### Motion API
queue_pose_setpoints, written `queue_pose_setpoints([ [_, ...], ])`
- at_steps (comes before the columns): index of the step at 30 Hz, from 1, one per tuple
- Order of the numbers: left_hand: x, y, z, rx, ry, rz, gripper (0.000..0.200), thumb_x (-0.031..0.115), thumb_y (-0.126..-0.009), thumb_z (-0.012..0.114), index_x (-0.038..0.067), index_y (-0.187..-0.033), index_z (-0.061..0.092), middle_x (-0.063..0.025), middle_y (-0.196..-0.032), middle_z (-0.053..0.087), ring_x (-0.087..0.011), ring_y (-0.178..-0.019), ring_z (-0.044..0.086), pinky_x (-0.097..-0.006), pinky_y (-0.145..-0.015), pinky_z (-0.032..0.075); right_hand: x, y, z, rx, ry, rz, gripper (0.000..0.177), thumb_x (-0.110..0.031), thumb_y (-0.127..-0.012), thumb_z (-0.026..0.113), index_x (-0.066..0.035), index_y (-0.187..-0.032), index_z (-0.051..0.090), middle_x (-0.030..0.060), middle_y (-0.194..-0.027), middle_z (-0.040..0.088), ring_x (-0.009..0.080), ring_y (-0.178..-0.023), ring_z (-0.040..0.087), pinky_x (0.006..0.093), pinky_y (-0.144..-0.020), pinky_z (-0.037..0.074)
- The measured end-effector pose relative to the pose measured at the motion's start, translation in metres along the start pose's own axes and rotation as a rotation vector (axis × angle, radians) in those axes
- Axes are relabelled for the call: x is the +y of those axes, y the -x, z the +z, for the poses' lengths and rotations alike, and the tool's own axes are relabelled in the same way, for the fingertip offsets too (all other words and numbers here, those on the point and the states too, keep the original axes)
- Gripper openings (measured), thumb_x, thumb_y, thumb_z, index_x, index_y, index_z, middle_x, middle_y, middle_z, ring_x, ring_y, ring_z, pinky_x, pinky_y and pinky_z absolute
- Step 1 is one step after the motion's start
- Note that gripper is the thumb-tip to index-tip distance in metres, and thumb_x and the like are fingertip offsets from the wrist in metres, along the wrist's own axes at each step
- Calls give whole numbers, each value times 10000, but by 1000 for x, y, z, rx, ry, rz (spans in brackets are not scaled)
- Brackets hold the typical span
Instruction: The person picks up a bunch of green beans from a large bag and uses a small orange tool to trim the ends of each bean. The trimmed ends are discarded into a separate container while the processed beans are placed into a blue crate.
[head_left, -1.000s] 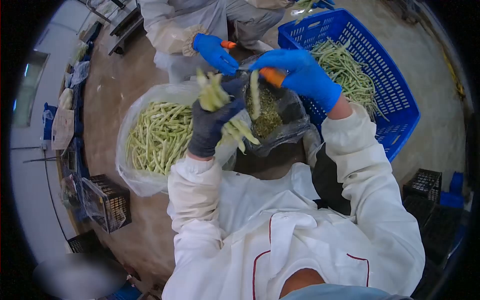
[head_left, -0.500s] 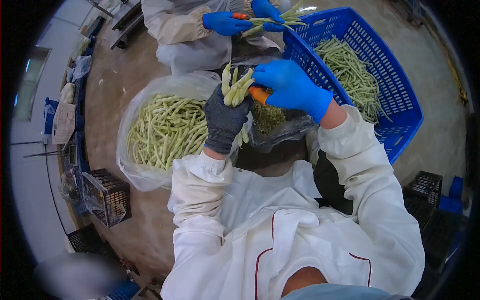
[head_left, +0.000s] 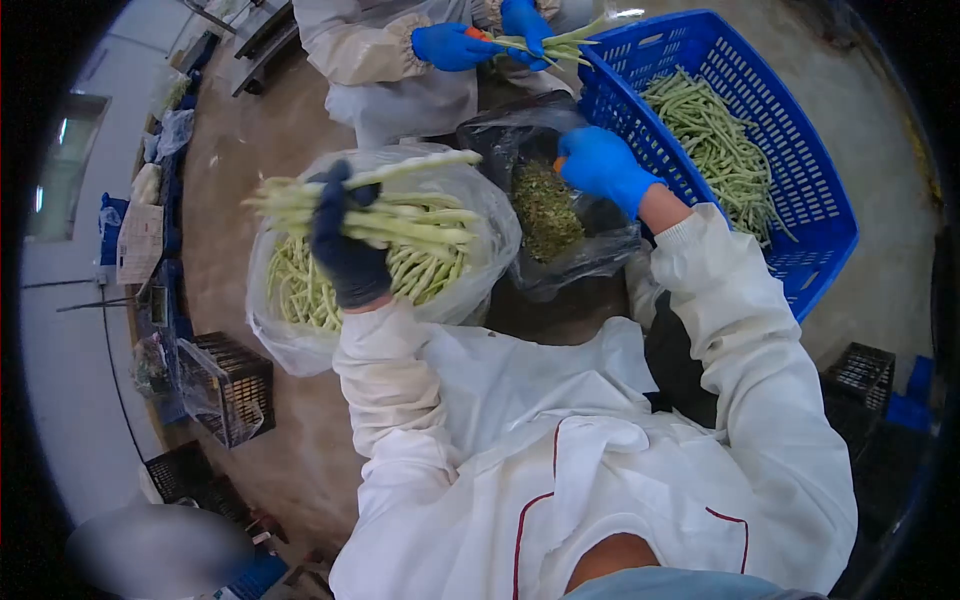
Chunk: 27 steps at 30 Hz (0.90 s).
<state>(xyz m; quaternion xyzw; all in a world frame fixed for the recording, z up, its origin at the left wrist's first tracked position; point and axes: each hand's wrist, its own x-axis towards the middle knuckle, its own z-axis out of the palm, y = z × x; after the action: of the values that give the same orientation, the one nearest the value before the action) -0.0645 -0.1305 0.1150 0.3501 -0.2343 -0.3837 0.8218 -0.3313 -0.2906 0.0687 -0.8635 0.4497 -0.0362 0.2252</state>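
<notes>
My left hand [head_left: 346, 247], in a dark glove, grips a bunch of pale green beans [head_left: 400, 215] held sideways over a clear plastic bag [head_left: 290, 345] filled with more trimmed beans. My right hand [head_left: 602, 165], in a blue glove, is closed on an orange-handled knife [head_left: 560, 163], of which only a sliver of handle shows. It hovers beside a dark plastic bag [head_left: 585, 255] that holds green trimmings [head_left: 547, 208].
A blue crate [head_left: 815, 240] of untrimmed green beans stands at the right. Opposite me, another person's blue-gloved hands [head_left: 485, 40] hold beans and an orange knife. Black crates [head_left: 235, 395] sit on the floor at left, and more at lower right [head_left: 865, 375].
My left hand swung the bean bunch left and down, from upright by the knife to lying sideways over the clear bag. My right hand drew away toward the blue crate.
</notes>
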Motion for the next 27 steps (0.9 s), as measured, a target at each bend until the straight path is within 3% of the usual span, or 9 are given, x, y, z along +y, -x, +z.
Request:
queue_pose_setpoints([
  [3, 26, -22, -39, -316, 215, -10, 332, 229, -900, 545, -15, -1126, 552, -79, -848, 616, -182, -811, 603, -399, -848, 493, 31, -8, 27, -119, 183, 38, 258, -122, -752, 611, -68, -994, 681, 186, -984, 669, 387, -923, 632, 458, -829, 506],
  [7, 23, -15, -26, -238, 51, 61, 301, 215, -888, 555, -2, -1098, 549, -58, -800, 578, -154, -774, 585, -380, -824, 494, 27, -15, 44, 41, -109, -262, 398, -144, -752, 646, -110, -1148, 645, 199, -1080, 642, 361, -1033, 600, 441, -914, 473],
  [10, 3, -8, -14, -197, 169, -31, 210, 150, -898, 530, 3, -1042, 569, -89, -919, 593, -153, -774, 547, -340, -812, 466, -20, -4, 23, 172, -657, -503, 433, -182, -793, 669, -127, -1219, 618, 200, -1093, 643, 315, -1045, 608, 407, -934, 462],
  [11, -1, -4, -10, -140, 170, -65, 208, 109, -902, 537, -9, -1070, 566, -136, -1076, 615, -162, -787, 572, -358, -825, 476, -32, -1, 14, 58, -729, -471, 420, -153, -810, 660, -108, -1225, 610, 163, -1111, 643, 278, -1060, 598, 389, -944, 453],
  [13, -7, -4, -3, -59, 196, -96, 214, 84, -898, 544, -9, -1089, 566, -157, -1136, 606, -170, -798, 583, -368, -817, 485, -45, 5, 2, -177, -871, -407, 395, -96, -845, 641, -71, -1236, 594, 88, -1145, 645, 204, -1088, 579, 353, -966, 434],
  [15, -2, -6, 3, 50, 94, -66, 255, 58, -860, 595, -11, -1105, 577, -170, -1141, 615, -192, -856, 608, -393, -818, 500, -36, -1, -1, -73, -792, -377, 334, -155, -864, 632, -89, -1191, 616, 141, -1068, 657, 273, -1021, 606, 374, -881, 466],
  [18, 15, 0, 16, -47, -516, 301, 282, 64, -861, 579, -68, -1110, 586, -131, -993, 651, -193, -827, 611, -309, -794, 516, -23, -4, -11, 209, -455, -440, 268, -201, -867, 636, -90, -1111, 642, 151, -944, 657, 320, -921, 617, 398, -792, 484],
  [21, 2, 3, 12, -354, -1116, 495, 351, 72, -784, 685, -44, -1105, 600, -103, -989, 669, -168, -836, 626, -287, -752, 512, -31, 2, -23, 401, -118, -648, 206, -190, -849, 638, -88, -1027, 655, 139, -867, 628, 333, -845, 600, 416, -737, 481],
  [27, -40, 33, 58, -368, -1120, 211, 416, 122, -691, 796, 28, -1040, 592, -92, -812, 668, -162, -664, 643, -305, -616, 519, -62, 23, -24, 309, -144, -768, 210, -144, -799, 636, -95, -1002, 647, 116, -905, 607, 321, -848, 581, 431, -756, 467],
])
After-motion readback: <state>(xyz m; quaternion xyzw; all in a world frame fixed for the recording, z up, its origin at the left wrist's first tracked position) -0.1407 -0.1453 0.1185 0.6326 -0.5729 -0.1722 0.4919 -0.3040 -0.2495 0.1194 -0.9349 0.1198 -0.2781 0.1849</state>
